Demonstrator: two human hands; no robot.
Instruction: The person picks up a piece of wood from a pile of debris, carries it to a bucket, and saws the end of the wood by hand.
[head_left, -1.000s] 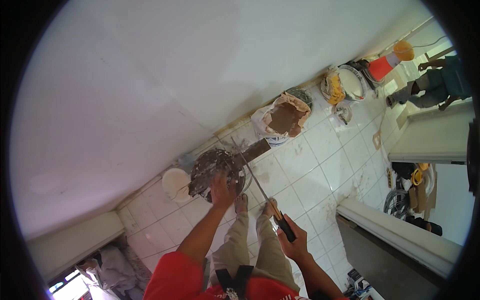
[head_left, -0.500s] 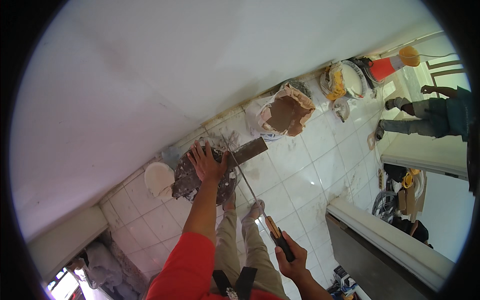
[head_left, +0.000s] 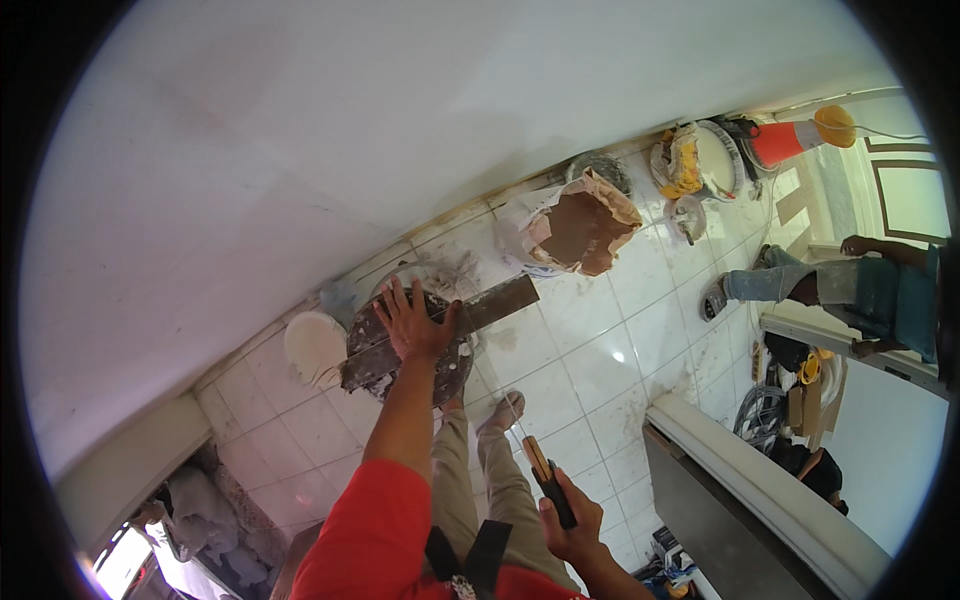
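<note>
My left hand (head_left: 415,325) presses, fingers spread, on a long dark plank (head_left: 505,298) lying across a dark, plaster-spattered round bucket (head_left: 445,380) near the wall. Below and right of it, my right hand (head_left: 570,520) is closed round the black and wooden handle (head_left: 550,480) of a saw. Its thin blade is faint here, too blurred to tell whether it touches the plank. A pale round container (head_left: 315,345) stands just left of the bucket.
Along the wall (head_left: 300,150) stand an open paper sack (head_left: 580,225), buckets (head_left: 715,160) and an orange cone (head_left: 775,142). A co-worker (head_left: 880,300) is at the right. Doorways and coiled cable (head_left: 760,410) lie below them on the tiled floor (head_left: 590,350).
My left hand has moved up the plank and spread its fingers. The saw handle has come down a little. The co-worker has stepped lower in the view, toward the right doorway.
</note>
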